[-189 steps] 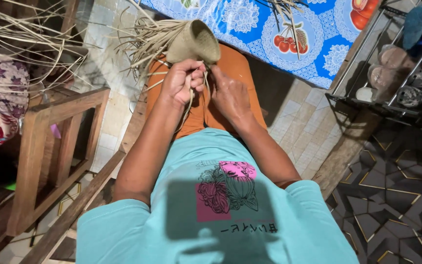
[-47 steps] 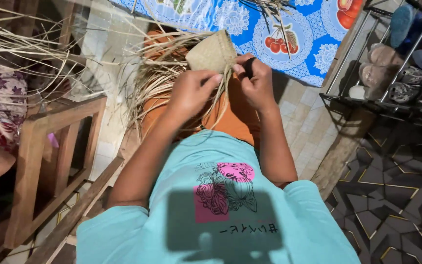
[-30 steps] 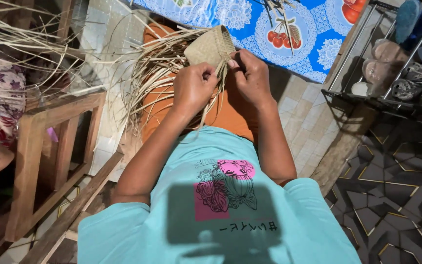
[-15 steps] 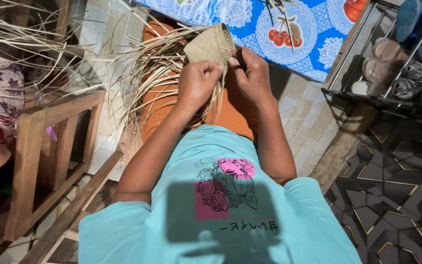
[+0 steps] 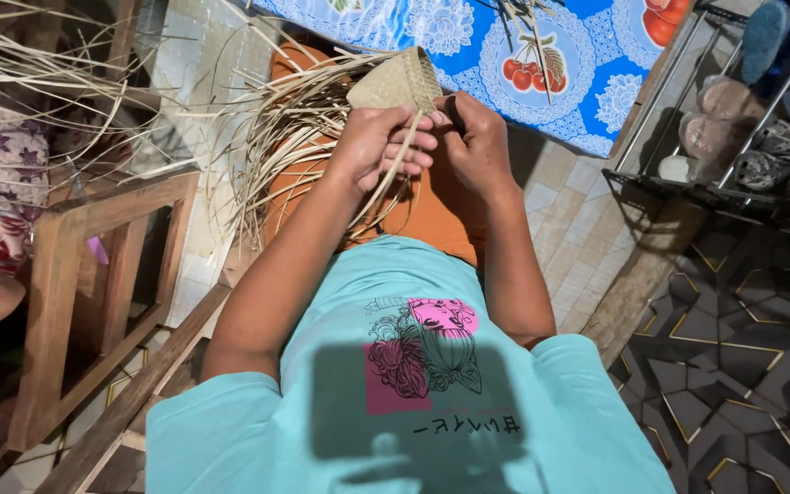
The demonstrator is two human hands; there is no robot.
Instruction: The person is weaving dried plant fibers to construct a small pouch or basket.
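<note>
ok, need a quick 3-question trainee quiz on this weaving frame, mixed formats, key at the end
1. True or false: both hands are on the woven basket.
2. Multiple choice: the loose straw strands fan out from the basket toward which side of the person? A) left B) right C) straight toward the shoe rack
3. Short answer: what lies just beyond the basket, and what is its main colour?

Key
1. True: the left hand and right hand meet at its lower edge, with strands running between the left hand's fingers.
2. A
3. A patterned tablecloth, blue with fruit and lace-like motifs.
</note>
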